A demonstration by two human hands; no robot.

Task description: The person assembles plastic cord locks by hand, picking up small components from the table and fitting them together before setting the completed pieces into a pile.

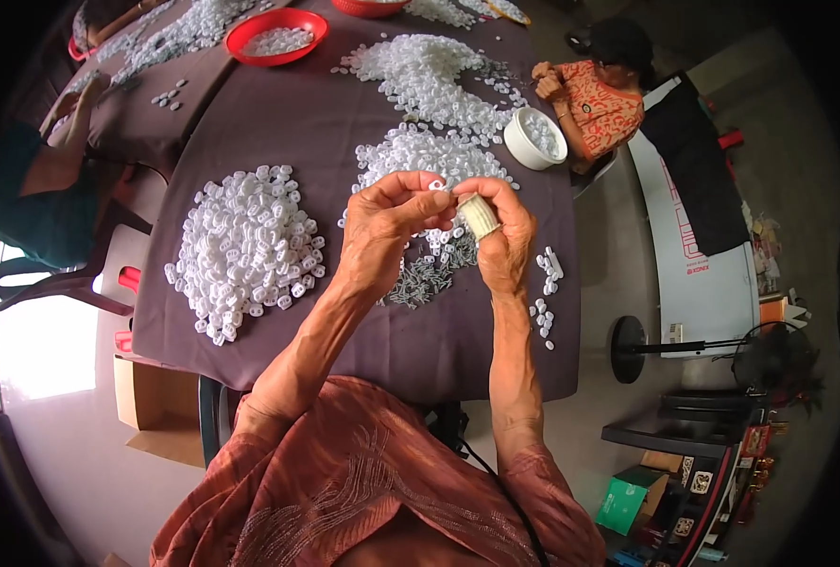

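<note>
My left hand [378, 227] pinches a small white plastic piece [436, 186] with a hole in it, between thumb and fingertips. Close against it, my right hand [507, 227] is closed too, its fingertips meeting at the piece; whatever they grip is too small to make out. A cream-coloured ribbed wrap [480, 217] covers my right thumb. Below both hands lies a heap of small grey metal screws [422, 280]. Just beyond them spreads a pile of white plastic pieces [411, 151], partly hidden by my hands.
Another heap of white pieces [245, 253] lies left on the brown-covered table [344, 326]. A few loose pieces [545, 317] sit near its right edge. Farther off are a larger heap [415, 76], a white tub [535, 139] and a red basin [276, 38]. A co-worker in orange [600, 109] sits right.
</note>
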